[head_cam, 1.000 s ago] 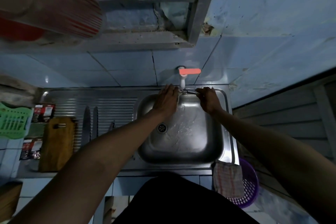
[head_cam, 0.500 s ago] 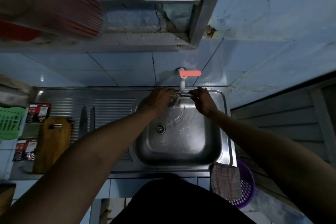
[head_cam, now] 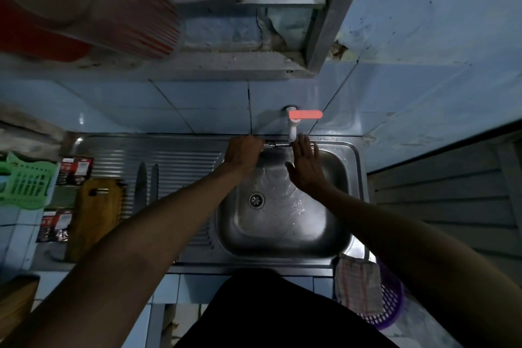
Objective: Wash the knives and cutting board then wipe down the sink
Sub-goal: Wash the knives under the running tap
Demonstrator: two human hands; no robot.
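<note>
Nearby: knives | cutting board | green basket | checked cloth

I see both forearms bare, no sleeves, wrists without watch or bands; dark black garment covers my torso below.
</note>
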